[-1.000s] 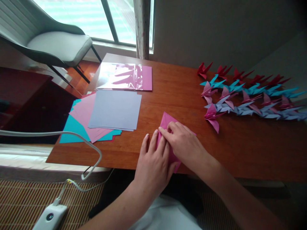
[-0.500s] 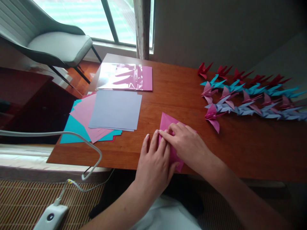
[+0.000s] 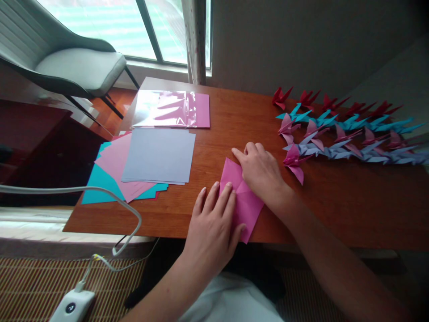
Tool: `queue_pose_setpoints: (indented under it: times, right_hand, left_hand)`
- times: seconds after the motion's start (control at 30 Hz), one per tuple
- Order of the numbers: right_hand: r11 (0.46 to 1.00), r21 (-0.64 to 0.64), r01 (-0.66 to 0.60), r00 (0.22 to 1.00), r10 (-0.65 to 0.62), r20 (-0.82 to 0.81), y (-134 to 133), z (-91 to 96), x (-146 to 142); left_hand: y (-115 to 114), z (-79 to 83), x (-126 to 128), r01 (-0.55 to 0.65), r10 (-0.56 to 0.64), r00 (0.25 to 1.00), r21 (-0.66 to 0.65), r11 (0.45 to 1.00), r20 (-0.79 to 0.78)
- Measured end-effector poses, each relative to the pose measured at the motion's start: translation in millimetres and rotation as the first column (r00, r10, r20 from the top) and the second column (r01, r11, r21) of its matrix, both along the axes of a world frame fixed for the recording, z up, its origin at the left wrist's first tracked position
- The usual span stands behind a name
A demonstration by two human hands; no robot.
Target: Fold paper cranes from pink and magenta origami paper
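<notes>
A creased pink origami paper (image 3: 248, 201) lies folded in a diamond-like shape near the table's front edge. My left hand (image 3: 211, 219) rests flat over its left side, fingers spread and fingertips on the paper. At the paper's upper right edge is my right hand (image 3: 263, 172), its index finger stretched out past the edge and the other fingers partly bent. I see nothing held in it; its thumb is hidden. A bright pink paper crane (image 3: 295, 163) stands to the right of this hand.
Rows of red, turquoise, pale pink and lavender paper cranes (image 3: 351, 123) stand at the right. Loose lavender sheets (image 3: 159, 156) cover pink and turquoise ones at the left, below a clear packet of paper (image 3: 167, 109). A white cable (image 3: 100, 192) crosses the table's left corner.
My right hand has moved up and to the right, off the middle of the pink paper, uncovering its creases. My left hand stays on the paper's left side.
</notes>
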State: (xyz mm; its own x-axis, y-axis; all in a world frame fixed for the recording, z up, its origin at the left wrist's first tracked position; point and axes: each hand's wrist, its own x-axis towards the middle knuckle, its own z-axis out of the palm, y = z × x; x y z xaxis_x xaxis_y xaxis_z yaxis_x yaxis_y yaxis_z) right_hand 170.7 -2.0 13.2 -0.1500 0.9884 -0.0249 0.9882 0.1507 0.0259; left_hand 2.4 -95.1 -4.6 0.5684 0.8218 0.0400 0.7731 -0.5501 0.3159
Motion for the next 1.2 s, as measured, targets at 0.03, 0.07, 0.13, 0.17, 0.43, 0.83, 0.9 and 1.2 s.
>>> queue_pose_setpoints:
  times: [0.03,0.07,0.13,0.17,0.43,0.83,0.9,1.2]
  right_hand:
    - [1.0,0.007,0.023,0.999,-0.023,-0.04,0.0,-1.6,4.8]
    - [0.999,0.011,0.042,0.995,-0.041,-0.094,-1.7,-3.7,10.0]
    - [0.998,0.005,0.06,0.974,-0.058,-0.221,-9.7,-8.8,21.0]
    - [0.996,0.007,0.084,0.956,-0.079,-0.281,-15.3,-11.5,26.3]
    - [0.988,0.01,0.154,0.826,-0.123,-0.55,-64.6,-25.1,47.1]
    - [0.984,0.063,0.164,0.812,-0.099,-0.575,-88.4,-33.3,33.1]
    - [0.983,0.071,0.168,0.801,-0.094,-0.591,-89.6,-33.2,32.4]
    - [0.97,-0.003,0.241,0.636,-0.16,-0.755,-89.3,-24.7,34.8]
  left_hand:
    - [1.7,-0.3,-2.1,0.003,-0.003,1.0,-0.005,1.0,0.023]
    - [3.5,-0.7,-4.3,0.008,-0.008,0.999,-0.008,1.0,0.047]
    - [7.6,-1.8,-8.8,0.027,-0.027,0.995,-0.003,1.0,0.099]
    - [9.6,-2.5,-11.0,0.037,-0.037,0.991,0.003,0.999,0.125]
    - [24.3,-6.0,-27.2,-0.064,0.064,0.944,-0.01,0.998,0.324]
    - [45.9,7.6,-27.5,-0.256,0.569,0.608,-0.541,0.801,0.554]
    - [47.8,11.5,-24.9,-0.198,0.607,0.555,-0.618,0.761,0.569]
    - [62.6,10.2,-25.0,-0.139,0.435,0.698,-0.488,0.862,0.569]
